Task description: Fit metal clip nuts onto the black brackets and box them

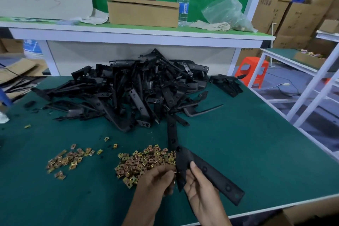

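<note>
Black bracket near, right of centre, gripped in right hand. Left hand pinched on a clip nut at its edge. Best pushed on square, hole over hole. Cardboard box far on shelf, contents hidden.

Left hand: we curl our fingers, tips pinched together.
Right hand: we keep palm up, thumb raised, fingers gripping.
</note>
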